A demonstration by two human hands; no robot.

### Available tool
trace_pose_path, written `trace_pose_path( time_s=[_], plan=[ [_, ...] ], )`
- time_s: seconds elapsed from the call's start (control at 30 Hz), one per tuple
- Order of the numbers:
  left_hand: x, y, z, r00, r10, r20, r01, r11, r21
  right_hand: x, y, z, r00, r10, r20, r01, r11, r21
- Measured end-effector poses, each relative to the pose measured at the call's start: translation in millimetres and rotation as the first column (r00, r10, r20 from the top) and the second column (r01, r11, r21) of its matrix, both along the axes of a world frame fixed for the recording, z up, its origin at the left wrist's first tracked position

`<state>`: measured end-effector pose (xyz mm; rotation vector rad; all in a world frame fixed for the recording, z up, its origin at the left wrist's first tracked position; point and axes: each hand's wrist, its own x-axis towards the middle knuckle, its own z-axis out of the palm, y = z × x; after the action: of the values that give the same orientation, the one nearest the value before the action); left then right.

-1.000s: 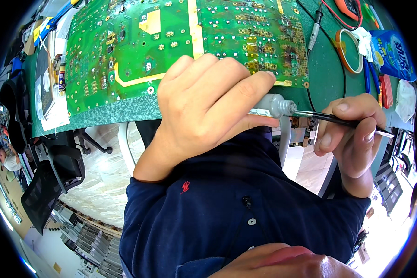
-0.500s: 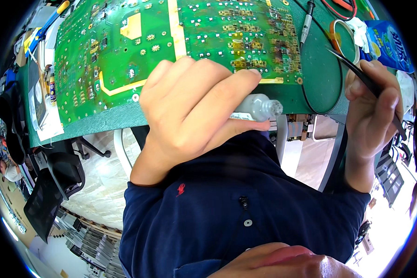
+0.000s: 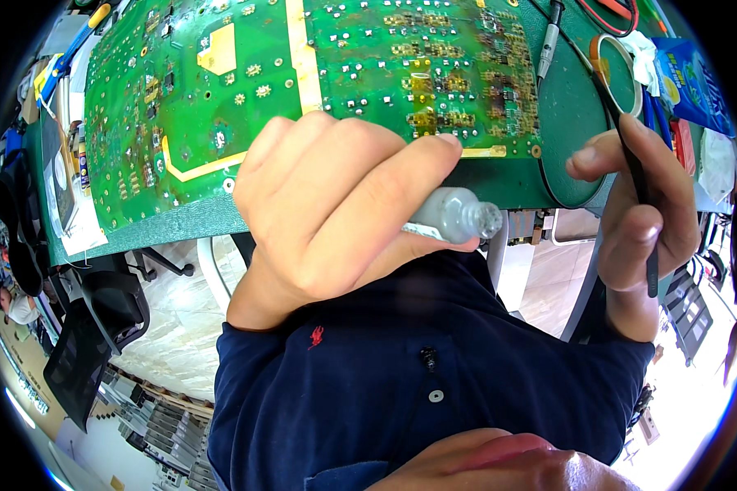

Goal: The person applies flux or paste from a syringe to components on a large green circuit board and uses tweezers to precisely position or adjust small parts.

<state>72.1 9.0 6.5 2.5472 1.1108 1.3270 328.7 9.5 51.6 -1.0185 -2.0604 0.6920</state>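
Seemingly, the left hand [image 3: 327, 213] grips a small bottle [image 3: 449, 211] by its body, leaving the neck [image 3: 475, 219] clear toward three o'clock, while the right hand [image 3: 670, 217] clasps a slim black tool [image 3: 637, 172].

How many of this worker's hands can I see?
2: the left hand holds a grey bottle near the green circuit board; the right hand, farther right, holds a slim black tool.

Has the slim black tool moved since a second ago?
Yes. Against the green circuit board, the slim black tool went up and right: its tip, formerly below the board's lower right corner, now lies beyond its right edge.
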Motion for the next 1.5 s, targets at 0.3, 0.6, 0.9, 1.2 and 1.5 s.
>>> trace_pose_path(
  time_s=[0.3, 0.6, 0.9, 1.2, 1.5],
  plan=[
    [-2, 0, 0, 1.000, -0.002, 0.014, 0.002, 1.000, 0.004, -3, -8, -3, 0.995, 0.074, 0.066, -0.074, 0.997, -0.012],
    [-2, 1, 1, 1.000, -0.002, 0.013, 0.002, 1.000, 0.009, -5, -4, -9, 0.983, 0.148, 0.106, -0.164, 0.973, 0.160],
    [0, 2, -4, 0.999, 0.001, 0.033, -0.002, 0.999, 0.035, -15, 0, -7, 0.974, 0.138, 0.178, -0.183, 0.946, 0.268],
    [-1, 1, -3, 1.000, 0.007, 0.024, -0.007, 1.000, 0.028, -15, 3, -16, 0.973, 0.152, 0.171, -0.199, 0.933, 0.301],
    [-2, 1, -4, 1.000, 0.006, 0.025, -0.007, 0.999, 0.040, -20, 5, -16, 0.975, 0.126, 0.182, -0.183, 0.921, 0.343]
  ],
)
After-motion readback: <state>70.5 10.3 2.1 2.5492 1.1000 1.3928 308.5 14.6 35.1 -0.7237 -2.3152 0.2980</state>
